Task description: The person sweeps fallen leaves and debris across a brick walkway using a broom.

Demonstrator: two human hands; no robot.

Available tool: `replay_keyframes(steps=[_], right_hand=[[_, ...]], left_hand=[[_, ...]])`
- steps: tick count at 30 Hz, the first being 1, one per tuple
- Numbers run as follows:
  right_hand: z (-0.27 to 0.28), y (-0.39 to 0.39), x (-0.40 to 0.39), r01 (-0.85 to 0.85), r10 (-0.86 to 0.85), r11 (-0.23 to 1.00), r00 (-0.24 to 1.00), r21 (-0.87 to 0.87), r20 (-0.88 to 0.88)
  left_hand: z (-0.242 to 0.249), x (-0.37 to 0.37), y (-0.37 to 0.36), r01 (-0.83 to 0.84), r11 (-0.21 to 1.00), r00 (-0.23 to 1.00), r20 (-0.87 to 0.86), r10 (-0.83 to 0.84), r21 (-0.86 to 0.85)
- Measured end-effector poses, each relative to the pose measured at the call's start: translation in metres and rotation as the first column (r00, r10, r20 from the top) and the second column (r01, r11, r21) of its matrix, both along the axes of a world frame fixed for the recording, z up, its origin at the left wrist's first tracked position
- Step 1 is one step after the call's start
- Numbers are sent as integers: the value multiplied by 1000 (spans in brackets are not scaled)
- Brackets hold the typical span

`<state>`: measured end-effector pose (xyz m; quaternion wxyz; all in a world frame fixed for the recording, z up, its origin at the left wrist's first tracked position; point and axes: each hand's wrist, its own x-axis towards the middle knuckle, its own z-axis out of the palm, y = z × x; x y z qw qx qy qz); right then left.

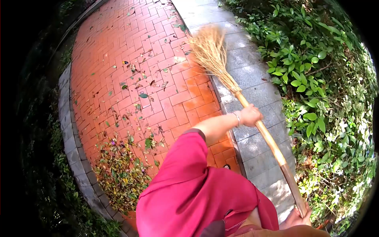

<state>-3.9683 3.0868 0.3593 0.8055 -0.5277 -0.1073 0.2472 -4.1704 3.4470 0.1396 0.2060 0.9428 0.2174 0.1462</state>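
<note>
A straw broom (271, 143) slants across the right half of the view, its bristles (209, 49) at the far end over the seam between red brick and grey stone. My left hand (251, 115), with a bracelet at the wrist, wraps round the pale wooden handle just behind the bristles. Lower down, my right hand (297, 218) grips the darker end of the handle close to my body. On the bricks to the left lies a heap of dry leaves (122, 173). Loose leaves (143, 95) are scattered farther up the paving.
Red brick paving (106, 55) runs ahead, bounded on the left by a curved grey curb (71, 136). A grey stone strip (252, 89) borders it on the right. Dense green shrubs (308, 79) stand along the right side, and dark plants (47, 173) line the left.
</note>
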Motion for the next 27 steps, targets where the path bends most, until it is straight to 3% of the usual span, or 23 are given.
replay_keyframes(steps=[1, 2, 3, 4, 6, 7, 8, 9, 10, 11, 12, 14, 16, 18, 20, 21, 23, 27], right_hand=[[-17, 32, -15, 11, -10, 1000, 995, 11, -103], [-29, 66, -39, -117, 117, 993, 991, 7, -64], [-39, 72, -46, -180, 189, 981, 973, 74, -134], [-46, 82, -52, -242, 270, 959, 941, 149, -204], [-45, 73, -41, -185, 201, 978, 956, 91, -213], [-42, 62, -30, -244, 273, 956, 942, 161, -194], [-27, 51, -23, -118, 110, 992, 981, -38, -162], [-18, 24, 5, -179, 180, 984, 984, 16, -18], [-1, 9, 18, -143, 142, 990, 987, 9, 78], [20, -1, 23, -110, 109, 994, 983, 3, 150], [37, -5, 24, -89, 89, 996, 976, -7, 198], [57, -4, 23, -71, 72, 997, 964, -13, 255], [56, 9, 22, -113, 116, 993, 959, -28, 259], [35, 34, 17, -220, 226, 974, 955, -56, 193], [0, 56, 7, -367, 368, 930, 928, -32, 53], [-30, 64, 2, -278, 273, 959, 959, -59, -80], [-54, 86, -17, -305, 296, 952, 934, -16, -200], [-44, 115, 7, -544, 561, 827, 812, 140, -158]], left_hand=[[-13, -29, 29, -1, 998, 999, -53, -3, -61], [-22, -59, 51, -53, 996, 994, -102, 45, -73], [-19, -87, 64, -95, 994, 982, -166, 86, -52], [-21, -110, 67, -111, 993, 983, -150, 105, -34], [-21, -128, 45, -91, 995, 996, -21, 92, 37], [-20, -125, 28, -62, 989, 997, -34, 67, 134], [-19, -112, 10, -29, 973, 998, -50, 41, 228], [-11, -99, -8, 10, 978, 997, 71, -25, 210], [-12, -78, -26, -69, 911, 978, 210, -19, 406], [0, -61, -43, 49, 989, 961, 262, -85, 141], [30, -49, -57, 64, 997, 986, 151, -70, 40], [31, -31, -75, 73, 996, 987, 146, -65, -49], [19, -30, -81, 65, 968, 963, 270, 3, -243], [-10, -63, -77, 36, 930, 994, 109, 4, -365], [-46, -97, -71, -127, 938, 992, -31, 123, -324], [-48, -117, -65, -228, 953, 972, -105, 210, -200], [-41, -154, -53, -309, 941, 951, -39, 307, -135], [4, -177, -76, -436, 899, 900, 9, 436, -35]])
